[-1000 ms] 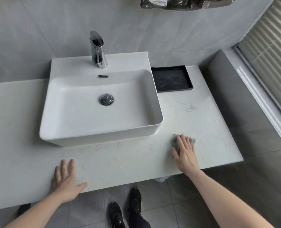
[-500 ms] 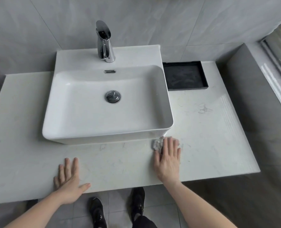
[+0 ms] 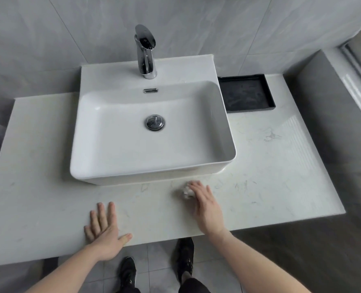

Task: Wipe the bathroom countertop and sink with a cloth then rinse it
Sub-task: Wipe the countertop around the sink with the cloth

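Now the right hand lies flat on the pale marble bench, palm down, fingers extended and close together, pressing a small crumpled whitish cloth against the surface. Only a bit of the cloth peeks out at the left of the fingertips; it sits just in front of the near wall of the white sink, a little right of centre. Over on the left, the left hand rests palm down near the front edge of the bench, fingers slightly spread, thumb angled out to the right, gripping nothing. A chrome faucet stands upright at the far side of the sink, with the round drain in the basin floor. A black tray sits on the bench at the far right, just beside the sink. Below the bench edge, two dark shoes stand on grey floor tiles.
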